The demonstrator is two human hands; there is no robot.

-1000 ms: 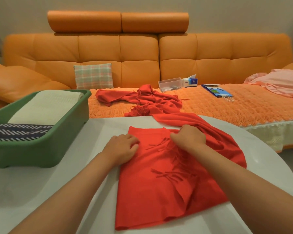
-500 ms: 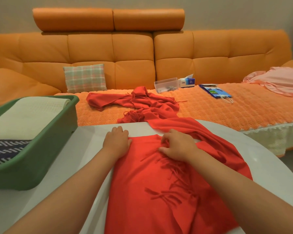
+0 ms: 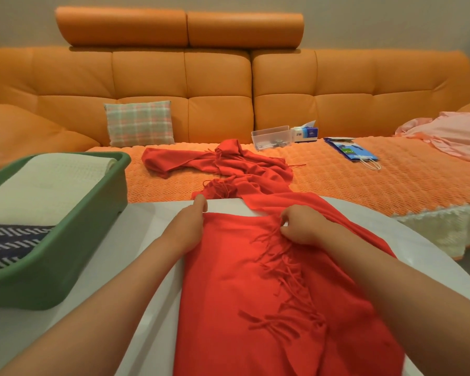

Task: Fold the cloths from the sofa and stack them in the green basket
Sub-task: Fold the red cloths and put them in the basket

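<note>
I see the left hand (image 3: 187, 229) lying flat with fingers straight and together, pressing on the far left corner of the red fringed scarf (image 3: 228, 308). The right hand (image 3: 301, 226) has its fingers curled and pinches the scarf at its far edge, where the line of fringe begins. The near part of the scarf is spread on the white round surface (image 3: 136, 240). Its far part runs over the far edge onto the orange leather sofa (image 3: 217, 85) and lies there crumpled on the seat.

On the left of the surface stands the green plastic basket (image 3: 65, 267). Inside it is a cream folded cloth (image 3: 46, 185), and nearer to me a dark blue cloth with white stripes (image 3: 8, 245).

On the sofa I see a checked cushion (image 3: 139, 123) leaning on the backrest. To the right is a clear plastic box (image 3: 272, 137) with a blue tissue box (image 3: 305, 131) just beside it. Further right are a blue paper bag (image 3: 350, 153) and, at the right end, a pink cloth (image 3: 451, 131).
</note>
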